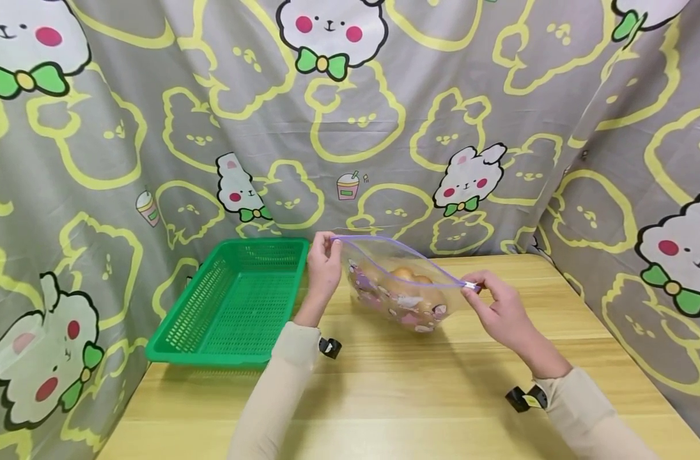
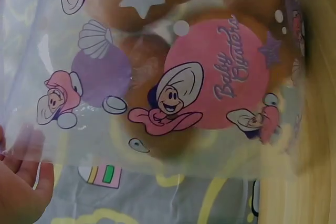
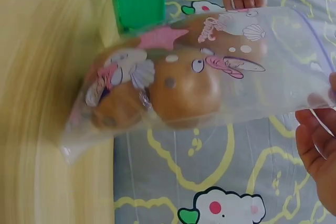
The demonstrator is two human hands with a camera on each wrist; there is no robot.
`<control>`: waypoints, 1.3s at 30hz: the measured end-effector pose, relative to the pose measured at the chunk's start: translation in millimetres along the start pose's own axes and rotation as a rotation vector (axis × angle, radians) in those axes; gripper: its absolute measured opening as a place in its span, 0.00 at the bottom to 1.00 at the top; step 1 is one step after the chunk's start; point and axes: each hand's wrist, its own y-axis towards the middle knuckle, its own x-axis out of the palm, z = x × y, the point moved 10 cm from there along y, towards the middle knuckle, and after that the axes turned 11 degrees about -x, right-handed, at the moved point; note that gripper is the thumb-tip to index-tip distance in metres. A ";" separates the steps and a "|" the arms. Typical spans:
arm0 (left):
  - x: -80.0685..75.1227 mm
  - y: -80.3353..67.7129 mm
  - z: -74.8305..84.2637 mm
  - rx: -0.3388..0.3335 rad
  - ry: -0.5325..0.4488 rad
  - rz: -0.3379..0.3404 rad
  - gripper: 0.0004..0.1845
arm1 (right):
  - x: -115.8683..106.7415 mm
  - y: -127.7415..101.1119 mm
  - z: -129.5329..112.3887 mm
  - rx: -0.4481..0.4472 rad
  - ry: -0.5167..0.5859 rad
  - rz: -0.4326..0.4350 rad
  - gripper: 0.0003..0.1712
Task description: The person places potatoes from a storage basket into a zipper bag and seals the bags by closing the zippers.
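A clear zip bag with a purple seal and printed cartoon shells hangs between both hands, its bottom close over the table. Inside lie several round orange-brown things with smooth skin; their kind does not show. The left hand pinches the bag's top corner on the left, thumb and fingers on the seal. At the other end of the seal, the right hand pinches the corner by the white slider. Between the hands, the bag's mouth gapes. The left wrist view shows the print "Baby Oysters" on its side.
Left of the bag stands a green plastic basket with slotted walls, bare inside. Both rest on a light wooden table. A grey curtain with cartoon animals hangs behind the table and along its sides.
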 end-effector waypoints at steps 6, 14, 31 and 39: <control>-11.3 -3.8 3.2 0.009 -0.079 -0.009 0.02 | -3.9 2.8 11.1 0.108 -0.053 0.011 0.08; -21.8 -21.8 29.2 0.023 -0.141 -0.040 0.04 | -6.1 5.5 35.5 0.337 -0.056 0.022 0.02; -29.8 -22.4 8.2 -0.015 -0.321 0.053 0.02 | -2.0 10.7 52.9 0.456 0.165 0.065 0.06; -32.1 -16.7 -2.9 -0.112 -0.288 0.052 0.08 | -1.8 12.5 73.6 0.500 0.010 0.095 0.13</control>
